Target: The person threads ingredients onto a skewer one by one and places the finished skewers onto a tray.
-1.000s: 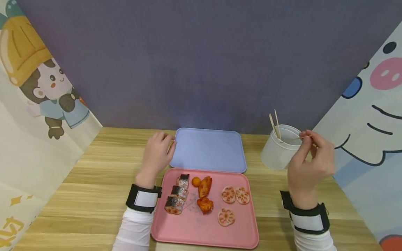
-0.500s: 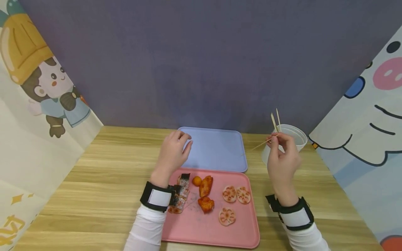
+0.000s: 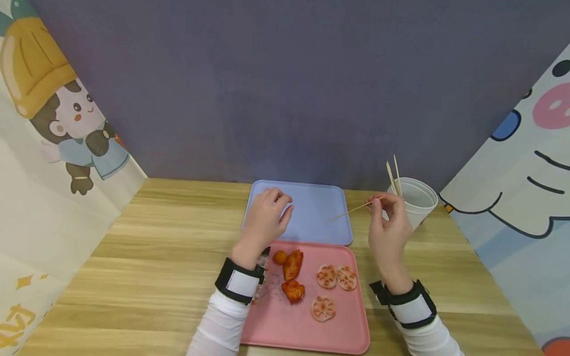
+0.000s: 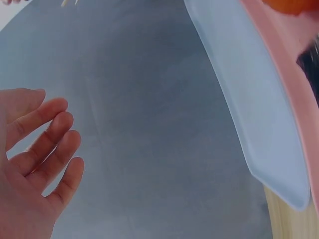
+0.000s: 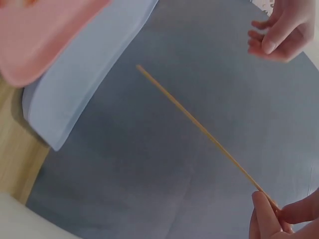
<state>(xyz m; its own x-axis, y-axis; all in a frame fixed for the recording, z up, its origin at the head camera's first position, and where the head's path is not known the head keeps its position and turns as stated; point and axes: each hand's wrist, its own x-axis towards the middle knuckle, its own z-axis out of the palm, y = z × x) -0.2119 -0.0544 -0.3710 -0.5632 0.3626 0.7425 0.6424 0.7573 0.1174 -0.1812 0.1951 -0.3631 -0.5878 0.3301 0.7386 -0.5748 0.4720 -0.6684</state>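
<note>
Between thumb and fingers, my right hand [image 3: 389, 235] pinches one end of a thin bamboo skewer [image 5: 199, 127]; the skewer points left toward the blue tray [image 3: 311, 207]. My left hand [image 3: 264, 217] hovers over that tray's left part, holding nothing, its fingers loosely bent in the left wrist view. On the pink tray [image 3: 285, 326] nearer me lie a small orange ball [image 3: 279, 257], a glazed chicken wing [image 3: 293, 265], another glazed meat piece [image 3: 293, 291] and lotus root slices [image 3: 322, 308]. Fish pieces [image 3: 263, 262] with dark skin are mostly hidden behind my left wrist.
A white plastic tub [image 3: 416, 198] stands at the right back, just behind my right hand, with a few skewers [image 3: 398, 175] upright in it. A grey-blue panel [image 3: 285, 89] rises behind the wooden table [image 3: 133, 257]. Printed sheets flank both sides.
My right hand has drawn the skewer away from the tub and moved left, the skewer now pointing toward the blue tray. My left hand has shifted right from the blue tray's left edge to over it.
</note>
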